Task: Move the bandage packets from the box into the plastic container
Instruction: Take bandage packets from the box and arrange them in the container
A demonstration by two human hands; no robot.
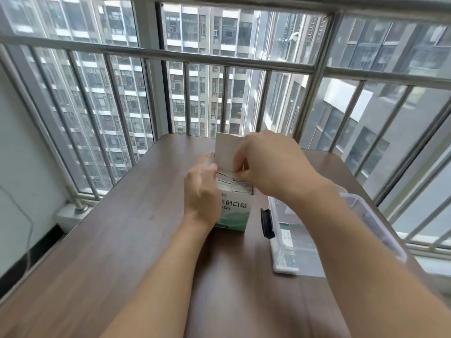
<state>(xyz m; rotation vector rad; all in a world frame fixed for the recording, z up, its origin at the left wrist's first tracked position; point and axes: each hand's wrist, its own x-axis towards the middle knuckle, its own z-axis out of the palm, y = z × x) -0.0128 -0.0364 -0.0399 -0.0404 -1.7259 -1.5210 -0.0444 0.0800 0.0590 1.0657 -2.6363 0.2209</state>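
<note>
1. Two bare hands work at the open top of the white-and-green cardboard bandage box (235, 211). The right hand (266, 164) has curled fingers reaching into the box mouth, fingertips pinching the upper edge of the stacked white bandage packets (234, 182). Whether any packet is lifted clear cannot be told.
2. The left hand (200, 189) lies against the left side of the box, fingers nearly straight and pressed flat to the wall.
3. The white box lid flap (225, 150) stands upright behind the packets, just beyond the right fingers.
4. The box stands upright on the dark brown wood-grain table (122, 240), near its centre.
5. The clear rectangular plastic container (366, 215) sits just beside the box on the right, partly hidden by the right forearm. A black latch (266, 223) is on its near-left end; light-coloured contents show at its bottom, not identifiable.
6. A grey metal window railing (219, 57) runs behind the table.
</note>
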